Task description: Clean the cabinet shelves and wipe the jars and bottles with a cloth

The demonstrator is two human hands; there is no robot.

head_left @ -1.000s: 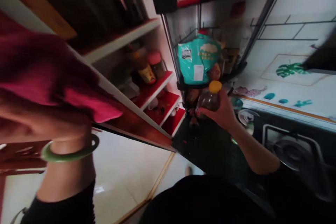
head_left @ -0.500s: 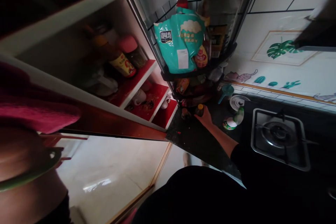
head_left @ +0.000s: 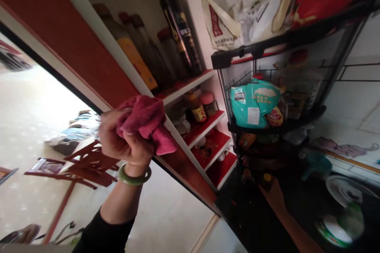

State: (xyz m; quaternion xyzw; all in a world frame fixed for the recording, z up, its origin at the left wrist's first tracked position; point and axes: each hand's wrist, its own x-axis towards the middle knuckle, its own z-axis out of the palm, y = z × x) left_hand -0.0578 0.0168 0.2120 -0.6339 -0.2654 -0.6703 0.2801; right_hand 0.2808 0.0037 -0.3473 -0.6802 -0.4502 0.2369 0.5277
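Note:
My left hand (head_left: 126, 142), with a green bangle at its wrist, is closed around a crumpled dark pink cloth (head_left: 144, 120), held up in front of the shelf unit's edge. Lower right, my right hand (head_left: 274, 193) has its fingers around a small dark jar with a yellow lid (head_left: 267, 178) at the dark counter (head_left: 237, 209). Another small jar (head_left: 247, 176) stands just left of it. The lower part of the held jar is hard to make out in the shade.
Shelves with red boards (head_left: 208, 146) hold bottles and jars. A black rack (head_left: 276, 128) bears a teal bag (head_left: 252, 102). A teal scoop (head_left: 316, 164), a white lid (head_left: 347, 189) and a green-white container (head_left: 332, 229) lie right. Wooden chairs (head_left: 92, 162) stand lower left.
The view has swung up and left. My left hand and the cloth have come fully into view, away from the left edge. My right hand still holds the jar.

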